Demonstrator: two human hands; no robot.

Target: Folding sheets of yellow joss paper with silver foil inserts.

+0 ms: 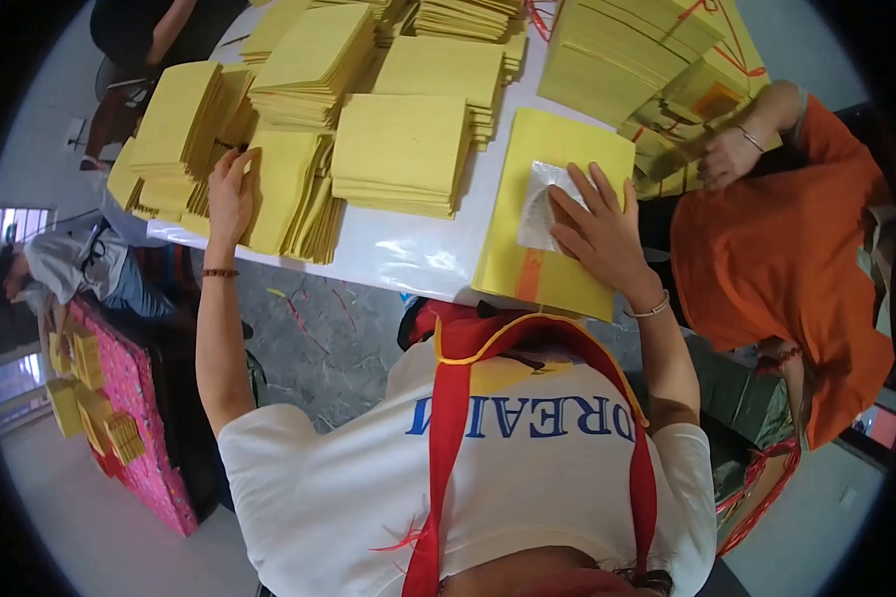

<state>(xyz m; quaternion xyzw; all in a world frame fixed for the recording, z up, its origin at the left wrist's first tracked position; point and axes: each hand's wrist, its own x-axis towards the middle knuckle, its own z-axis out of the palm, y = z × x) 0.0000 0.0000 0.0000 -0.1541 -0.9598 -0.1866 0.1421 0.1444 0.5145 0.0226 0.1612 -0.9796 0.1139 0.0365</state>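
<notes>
My left hand [231, 199] reaches to the stacks at the left, its fingers curled around the edge of a pile of yellow folded paper [281, 204]. How many sheets it grips I cannot make out. Close to the table's near edge, my right hand [599, 231] lies with spread fingers over a shiny silvery patch [539, 207]. That patch rests on a large yellow paper pile [513, 179], which has an orange strip [531, 276] at its near side. A neat yellow stack [398, 154] sits between my two hands.
More yellow stacks [314, 50] cover the far side of the white table [388, 249]. Tall bundles [617, 60] with red string stand at the far right. A co-worker in orange [777, 259] works beside me. Behind on the left is a pink-covered table [134, 418].
</notes>
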